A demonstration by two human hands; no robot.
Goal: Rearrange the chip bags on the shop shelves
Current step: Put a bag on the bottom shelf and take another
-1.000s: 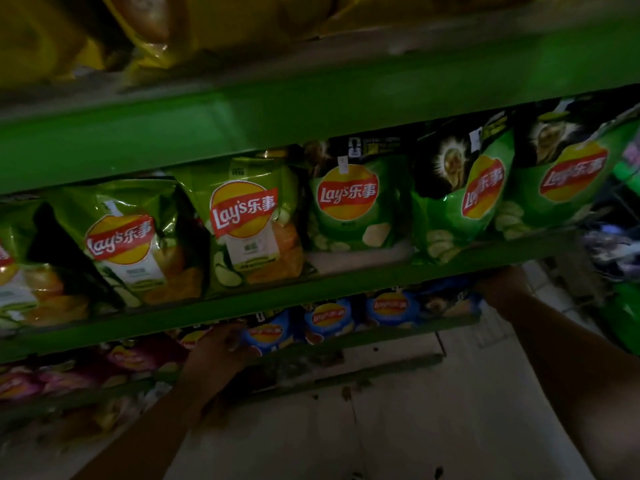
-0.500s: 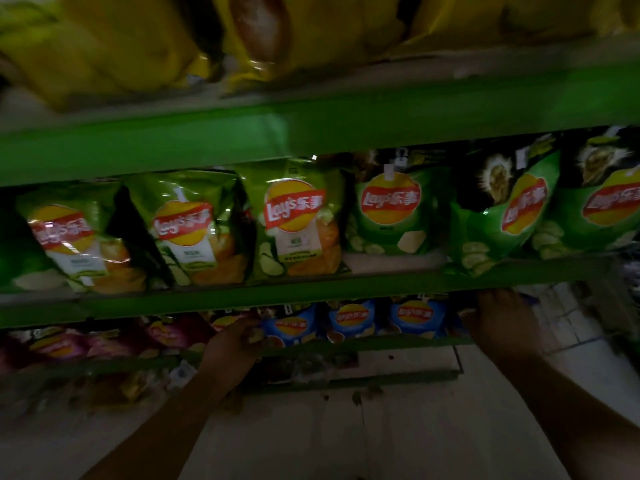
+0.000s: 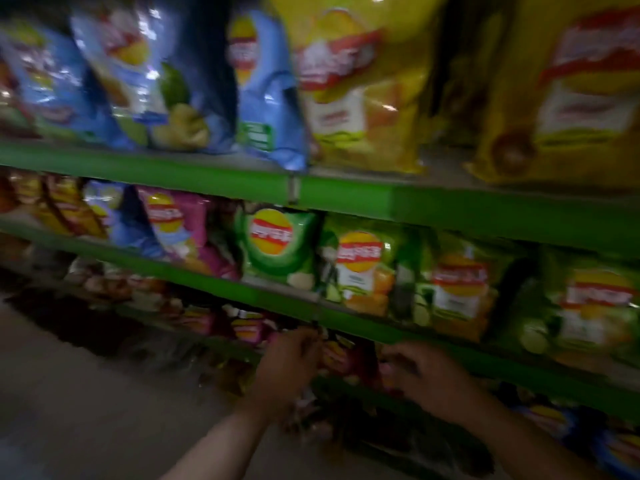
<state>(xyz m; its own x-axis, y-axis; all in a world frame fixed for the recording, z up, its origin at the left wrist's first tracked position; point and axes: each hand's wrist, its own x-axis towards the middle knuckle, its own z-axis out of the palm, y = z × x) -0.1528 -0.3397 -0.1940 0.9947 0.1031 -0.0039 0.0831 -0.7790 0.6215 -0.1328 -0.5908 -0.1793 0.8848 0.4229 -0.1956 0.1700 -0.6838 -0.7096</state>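
Observation:
Both hands reach under the green middle shelf (image 3: pixel 363 327) into the dim lower shelf. My left hand (image 3: pixel 289 367) and my right hand (image 3: pixel 427 374) sit on either side of a red and pink chip bag (image 3: pixel 341 355), fingers curled at its edges. The frame is blurred, so the grip itself is unclear. Green chip bags (image 3: pixel 277 247) stand in a row on the middle shelf above the hands. Blue chip bags (image 3: pixel 145 81) and yellow chip bags (image 3: pixel 353 84) fill the top shelf.
Pink chip bags (image 3: pixel 173 226) and orange bags (image 3: pixel 65 209) stand at the left of the middle shelf. More blue bags (image 3: pixel 568 427) lie low at the right. The grey floor (image 3: pixel 86 393) spreads out at the lower left.
The view has swung left and up, showing the top shelf's blue and yellow bags. Both hands moved left and closer together, from the blue bags to a red and pink bag.

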